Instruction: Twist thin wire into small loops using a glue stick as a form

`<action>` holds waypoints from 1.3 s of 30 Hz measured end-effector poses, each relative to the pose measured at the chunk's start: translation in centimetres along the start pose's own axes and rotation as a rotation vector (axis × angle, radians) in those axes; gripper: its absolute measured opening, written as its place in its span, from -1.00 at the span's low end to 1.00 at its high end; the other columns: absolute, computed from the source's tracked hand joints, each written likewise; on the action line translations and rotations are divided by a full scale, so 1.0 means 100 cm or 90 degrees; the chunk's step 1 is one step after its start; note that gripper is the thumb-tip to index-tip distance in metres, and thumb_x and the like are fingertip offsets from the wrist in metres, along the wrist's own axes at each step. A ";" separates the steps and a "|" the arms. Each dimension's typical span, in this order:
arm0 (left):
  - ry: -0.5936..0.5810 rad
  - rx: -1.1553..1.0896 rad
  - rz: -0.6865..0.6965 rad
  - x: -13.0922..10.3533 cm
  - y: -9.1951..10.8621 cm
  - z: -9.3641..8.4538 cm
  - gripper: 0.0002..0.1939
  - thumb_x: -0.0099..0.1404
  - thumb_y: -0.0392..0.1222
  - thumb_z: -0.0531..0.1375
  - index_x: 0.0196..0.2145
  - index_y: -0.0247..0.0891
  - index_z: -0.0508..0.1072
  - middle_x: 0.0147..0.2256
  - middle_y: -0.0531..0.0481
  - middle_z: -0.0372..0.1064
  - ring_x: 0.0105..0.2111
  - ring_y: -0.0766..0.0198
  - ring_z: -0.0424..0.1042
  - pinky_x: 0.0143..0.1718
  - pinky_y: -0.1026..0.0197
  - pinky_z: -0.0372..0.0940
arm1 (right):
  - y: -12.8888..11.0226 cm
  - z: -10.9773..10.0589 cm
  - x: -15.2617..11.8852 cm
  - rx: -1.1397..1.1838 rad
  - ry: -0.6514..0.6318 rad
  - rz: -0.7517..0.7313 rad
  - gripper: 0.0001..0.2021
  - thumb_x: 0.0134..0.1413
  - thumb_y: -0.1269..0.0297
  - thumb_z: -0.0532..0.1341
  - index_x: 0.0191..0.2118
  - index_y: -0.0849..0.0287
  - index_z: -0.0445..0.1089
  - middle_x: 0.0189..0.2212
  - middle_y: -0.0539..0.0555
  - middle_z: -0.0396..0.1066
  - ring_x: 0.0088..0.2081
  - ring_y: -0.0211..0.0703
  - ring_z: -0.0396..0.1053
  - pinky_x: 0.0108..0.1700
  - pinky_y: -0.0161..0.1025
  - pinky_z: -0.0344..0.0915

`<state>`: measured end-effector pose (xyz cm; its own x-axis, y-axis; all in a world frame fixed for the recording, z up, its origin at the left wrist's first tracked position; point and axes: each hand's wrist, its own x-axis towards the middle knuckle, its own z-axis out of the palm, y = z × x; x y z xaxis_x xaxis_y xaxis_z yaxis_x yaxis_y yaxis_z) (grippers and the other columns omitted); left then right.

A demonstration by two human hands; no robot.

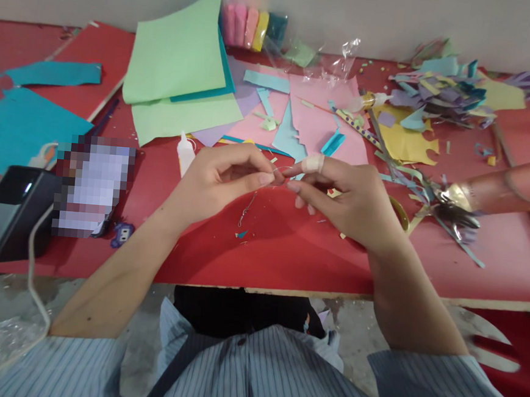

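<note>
White nozzle-capped glue bottle [186, 154] sits just beside the left wrist; its spout is best kept away from the work. Left hand [223, 180]: thumb and index tips together, clamped on the thin, clear, wire-like loop [281, 184], which is held above the red tabletop [214, 262] between both hands. Grip is best kept light and close to the worked spot, so that the fine strand isn't kinked. Small twisted silvery metal piece [245, 211] shows below the left fingertips; whether it's joined to the loop can't be told, so snagging should be avoided. Right hand [352, 196]: taped index tip at the loop, thumb tip just beside; whether the strand is clamped there can't be told. Tension is best applied evenly, with the white finger tape [312, 164] kept off the strand.
</note>
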<state>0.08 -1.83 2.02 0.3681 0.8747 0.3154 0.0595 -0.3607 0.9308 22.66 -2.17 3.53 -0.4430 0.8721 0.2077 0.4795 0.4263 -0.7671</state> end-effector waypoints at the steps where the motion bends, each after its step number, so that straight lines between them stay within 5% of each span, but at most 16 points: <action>1: 0.001 -0.003 -0.001 0.000 0.000 0.000 -0.94 0.34 -0.22 0.30 -0.31 -0.22 0.57 -0.28 0.04 0.57 -0.24 0.25 0.58 -0.15 0.17 0.51 | 0.000 -0.001 0.000 -0.002 -0.005 -0.004 -0.91 0.28 0.23 0.28 -0.15 0.06 0.52 -0.59 -0.11 0.45 -0.59 -0.31 0.34 -0.42 -0.29 0.26; 10: 0.004 0.008 -0.014 0.001 0.003 -0.002 -0.93 0.34 -0.24 0.30 -0.32 -0.24 0.58 -0.31 0.04 0.57 -0.27 0.24 0.57 -0.18 0.15 0.49 | 0.001 -0.006 0.000 0.010 -0.063 -0.013 -0.91 0.33 0.25 0.22 -0.14 0.05 0.47 -0.48 -0.08 0.49 -0.56 -0.32 0.37 -0.40 -0.29 0.31; 19: 0.007 0.002 -0.020 0.002 0.001 -0.002 -0.91 0.33 -0.18 0.31 -0.33 -0.21 0.58 -0.30 0.04 0.58 -0.25 0.21 0.58 -0.15 0.12 0.51 | 0.002 0.000 -0.002 0.043 0.020 0.066 -0.89 0.26 0.14 0.30 -0.20 0.02 0.50 -0.46 -0.05 0.53 -0.58 -0.28 0.35 -0.47 -0.25 0.31; 30: 0.032 0.002 -0.015 0.001 0.005 -0.004 -0.90 0.33 -0.15 0.32 -0.33 -0.20 0.57 -0.30 0.04 0.59 -0.24 0.22 0.59 -0.14 0.14 0.51 | -0.010 -0.001 -0.003 -0.047 0.043 0.019 -0.78 0.31 0.09 0.25 -0.35 0.04 0.48 -0.51 -0.02 0.53 -0.56 -0.23 0.39 -0.45 -0.23 0.32; 39: 0.038 -0.008 -0.003 0.001 0.006 -0.006 -0.92 0.35 -0.18 0.31 -0.31 -0.21 0.57 -0.30 0.02 0.60 -0.25 0.22 0.60 -0.14 0.12 0.52 | -0.016 -0.005 0.000 0.017 0.003 0.054 -0.89 0.25 0.14 0.31 -0.18 0.01 0.53 -0.45 -0.03 0.55 -0.59 -0.27 0.38 -0.55 -0.27 0.33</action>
<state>-0.38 -1.77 2.75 0.3115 0.8943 0.3212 0.0497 -0.3529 0.9344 22.29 -2.77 5.02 -0.3987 0.9056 0.1443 0.4948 0.3449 -0.7976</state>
